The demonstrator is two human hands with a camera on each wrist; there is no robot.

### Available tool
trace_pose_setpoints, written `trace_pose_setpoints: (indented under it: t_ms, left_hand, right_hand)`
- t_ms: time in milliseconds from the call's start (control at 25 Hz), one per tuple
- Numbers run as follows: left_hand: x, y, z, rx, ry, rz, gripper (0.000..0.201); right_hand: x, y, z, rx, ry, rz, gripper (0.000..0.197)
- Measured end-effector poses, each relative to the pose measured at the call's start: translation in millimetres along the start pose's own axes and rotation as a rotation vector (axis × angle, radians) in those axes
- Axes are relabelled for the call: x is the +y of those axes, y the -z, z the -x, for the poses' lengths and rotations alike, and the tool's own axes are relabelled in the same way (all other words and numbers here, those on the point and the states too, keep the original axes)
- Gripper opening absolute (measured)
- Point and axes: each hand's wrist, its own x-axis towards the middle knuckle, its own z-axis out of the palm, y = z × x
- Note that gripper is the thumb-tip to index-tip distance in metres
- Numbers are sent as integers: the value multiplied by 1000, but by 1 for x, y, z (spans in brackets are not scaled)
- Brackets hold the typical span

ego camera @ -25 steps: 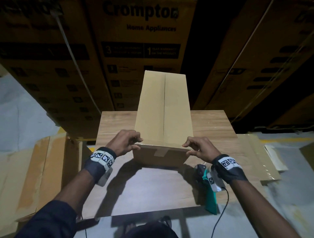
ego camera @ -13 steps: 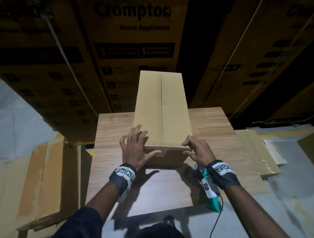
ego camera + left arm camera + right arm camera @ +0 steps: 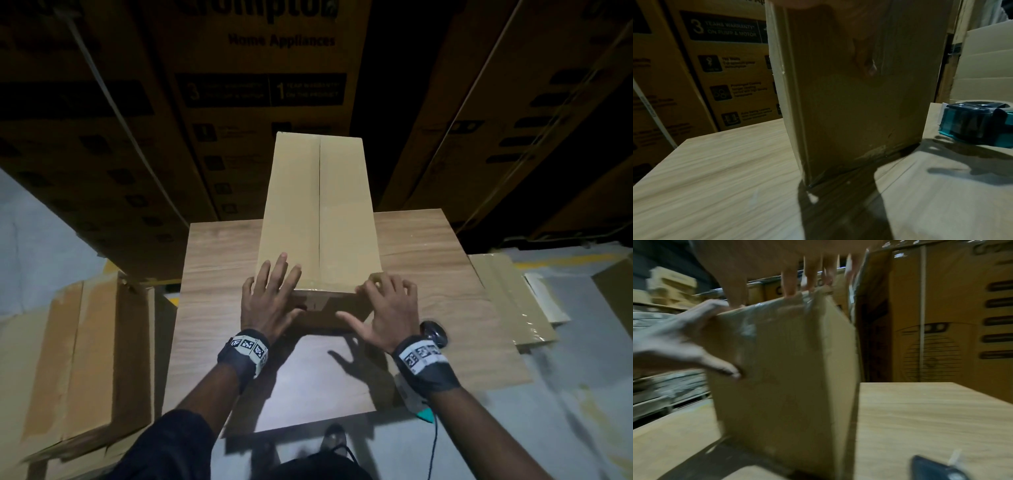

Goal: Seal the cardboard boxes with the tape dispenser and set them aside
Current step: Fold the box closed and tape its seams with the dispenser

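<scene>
On wooden table [image 3: 428, 253], cardboard box [image 3: 318, 212] under both hands' fingers [image 3: 277, 270].

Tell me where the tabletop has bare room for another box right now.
Left of the cardboard box, the wooden table is bare out to its left edge. The right side beyond the right hand is also bare. Crowded: the near right corner, where the tape dispenser lies, and the box's near end under the left hand.

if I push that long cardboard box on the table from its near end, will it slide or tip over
The cardboard box lies long and low on the wooden table, so it would probably slide rather than tip. Its flat taped faces look stiff. The left hand and right hand bracket its near corners, which should limit swivelling.
</scene>
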Motion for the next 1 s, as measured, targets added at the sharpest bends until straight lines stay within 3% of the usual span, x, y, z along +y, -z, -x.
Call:
trace_pose_setpoints:
  t_ms: [160, 240, 480, 840, 920, 1000]
  left_hand:
    - [-1, 2, 1, -31, -8, -12, 115]
    - [-4, 0, 2, -43, -20, -20, 110]
    - [-10, -6, 6, -57, -45, -53, 103]
    - [-5, 1, 8, -115, 1, 72, 104]
    - [-8, 8, 10, -90, 16, 188, 100]
    - [-13, 16, 9, -23, 105, 392, 97]
  right_hand:
    - [-47, -33, -10, 50, -121, -49, 84]
    - [-54, -46, -22, 33, -196, -54, 87]
    - [-30, -79, -8, 127, 93, 135, 89]
    - [-31, -69, 2, 41, 105, 99, 108]
    - [-24, -53, 7, 112, -3, -18, 103]
    - [-15, -31, 7, 198, -221, -249, 98]
